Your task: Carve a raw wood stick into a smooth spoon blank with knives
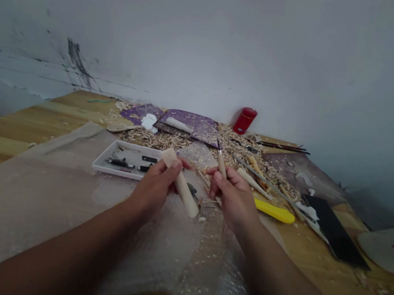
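Observation:
My left hand (pixel 159 183) is closed around a pale, smoothed piece of wood (pixel 186 195), which slants down to the right with both ends showing. In my right hand (pixel 232 193) is a carving knife (pixel 221 162) with a light wooden handle and a thin dark blade pointing up and away. Blade and wood are apart. Just behind my left hand lies a white tray (pixel 116 173) with black-handled tools. Beside my right hand sits a yellow handle (pixel 275 211); the rest of that tool is partly hidden.
Wood shavings (pixel 169 140) are heaped at the back around a purple sheet (pixel 203 125). A red canister (pixel 245 120) stands by the wall. Several long tools and a black flat slab (pixel 334 231) lie to the right. Translucent plastic wrap (pixel 65 207) covers the near table.

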The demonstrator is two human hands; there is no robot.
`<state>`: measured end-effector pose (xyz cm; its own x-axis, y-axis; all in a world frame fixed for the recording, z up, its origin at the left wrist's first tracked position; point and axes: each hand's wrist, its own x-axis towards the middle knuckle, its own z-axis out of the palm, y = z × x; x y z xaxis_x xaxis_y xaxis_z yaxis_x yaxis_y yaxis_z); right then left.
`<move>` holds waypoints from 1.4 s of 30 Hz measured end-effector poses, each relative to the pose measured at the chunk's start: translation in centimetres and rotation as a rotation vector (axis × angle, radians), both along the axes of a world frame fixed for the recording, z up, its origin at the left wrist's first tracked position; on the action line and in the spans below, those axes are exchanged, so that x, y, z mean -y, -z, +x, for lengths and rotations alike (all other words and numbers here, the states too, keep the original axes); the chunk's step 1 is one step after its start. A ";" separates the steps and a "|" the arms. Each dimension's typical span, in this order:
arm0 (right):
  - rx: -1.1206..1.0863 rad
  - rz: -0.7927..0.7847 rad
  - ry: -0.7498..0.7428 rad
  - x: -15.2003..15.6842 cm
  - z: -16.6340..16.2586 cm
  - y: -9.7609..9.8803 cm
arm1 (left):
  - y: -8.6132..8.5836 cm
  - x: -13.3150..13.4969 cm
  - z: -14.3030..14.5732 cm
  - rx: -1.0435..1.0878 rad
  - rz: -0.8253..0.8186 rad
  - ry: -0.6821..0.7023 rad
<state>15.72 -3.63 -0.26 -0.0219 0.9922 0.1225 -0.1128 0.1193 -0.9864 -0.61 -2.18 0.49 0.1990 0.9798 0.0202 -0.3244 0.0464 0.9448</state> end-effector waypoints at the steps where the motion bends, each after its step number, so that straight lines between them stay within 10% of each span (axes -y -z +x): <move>1: -0.002 -0.013 -0.006 -0.1 0.1 0.0 | -0.1 -0.1 -0.1 0.064 -0.026 -0.035; 11: 0.000 -0.198 -0.346 0.4 -0.5 0.1 | -0.3 -0.8 0.0 0.291 -0.069 -0.144; 22: -0.335 -0.024 -0.033 0.0 -0.1 -0.8 | -0.6 -0.2 -0.3 0.395 -0.061 0.050; 42: -0.281 0.220 0.053 -0.2 0.7 -1.0 | -0.1 0.2 -0.4 0.132 0.031 0.169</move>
